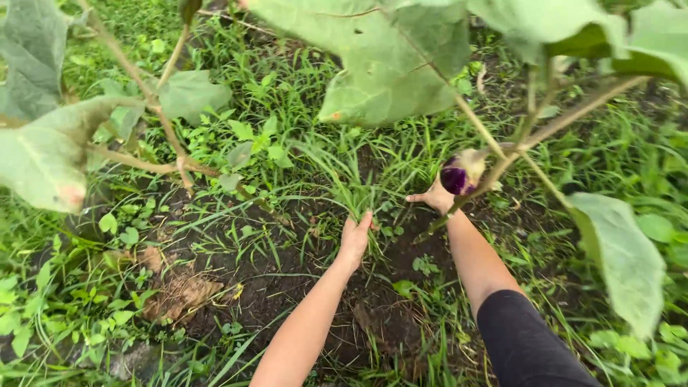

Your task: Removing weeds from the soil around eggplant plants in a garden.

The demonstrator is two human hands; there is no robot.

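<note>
My left hand is closed around the base of a clump of long green grass that grows out of dark soil. Just to the right, my right hand reaches into the same patch at the grass's foot; a small purple eggplant hanging from a branch covers part of it, so its grip is hidden. My right arm wears a black sleeve above the elbow.
Eggplant branches and big leaves hang across the top and right. Bare dark soil and a dry brown clod lie below the grass. Low weeds cover the left side.
</note>
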